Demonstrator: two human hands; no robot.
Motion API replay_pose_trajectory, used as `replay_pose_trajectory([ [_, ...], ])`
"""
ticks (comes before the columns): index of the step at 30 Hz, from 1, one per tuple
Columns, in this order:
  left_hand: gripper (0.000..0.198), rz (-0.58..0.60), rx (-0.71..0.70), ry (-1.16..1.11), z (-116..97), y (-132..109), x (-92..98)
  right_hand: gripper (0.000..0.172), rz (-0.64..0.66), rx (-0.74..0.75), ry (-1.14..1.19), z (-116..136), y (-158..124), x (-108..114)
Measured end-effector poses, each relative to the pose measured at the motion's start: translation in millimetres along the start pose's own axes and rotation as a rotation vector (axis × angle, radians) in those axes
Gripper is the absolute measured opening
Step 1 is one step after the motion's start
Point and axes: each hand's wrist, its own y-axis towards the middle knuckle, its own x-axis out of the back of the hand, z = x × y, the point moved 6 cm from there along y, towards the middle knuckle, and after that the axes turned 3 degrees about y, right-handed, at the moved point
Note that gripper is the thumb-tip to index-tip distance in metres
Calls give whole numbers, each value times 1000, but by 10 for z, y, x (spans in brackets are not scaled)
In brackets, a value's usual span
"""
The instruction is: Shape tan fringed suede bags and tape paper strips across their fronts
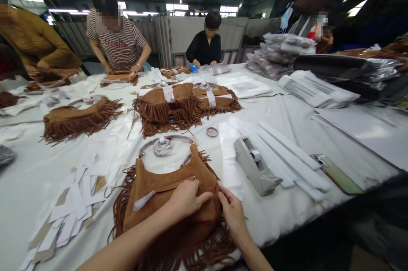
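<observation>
A brown suede handbag (172, 215) with long fringe lies on the table in front of me, its strap loop towards the far side. My left hand (188, 196) rests on its front, fingers curled in at the right end of the zipper (175, 185). White wrapping covers the zipper pull (144, 201) at the other end. My right hand (232, 210) grips the bag's right side edge, with the fingertips against the suede. Inside the strap loop sits a coiled strap (162, 147) bound with white wrap. Both hands' undersides are hidden.
A grey tape dispenser (256, 167), white strips (287, 156) and a phone (338, 173) lie to the right. Paper strips (70, 211) are heaped at left. More fringed bags (168, 107) and a tape roll (212, 131) lie beyond. Several people work across the table.
</observation>
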Motion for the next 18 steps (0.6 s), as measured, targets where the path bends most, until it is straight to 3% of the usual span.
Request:
replay_pose_trajectory([
  [3, 47, 20, 11, 7, -60, 275, -157, 44, 9, -22, 7, 12, -2, 6],
  [7, 19, 55, -19, -219, -32, 446, -376, 44, 7, -17, -4, 15, 7, 6],
  [13, 11, 33, -23, -440, 101, 473, -552, 41, -12, 8, -63, 10, -13, -7],
  [18, 13, 12, -19, -603, 137, 406, -624, 32, -126, 158, -359, 255, -105, 58],
])
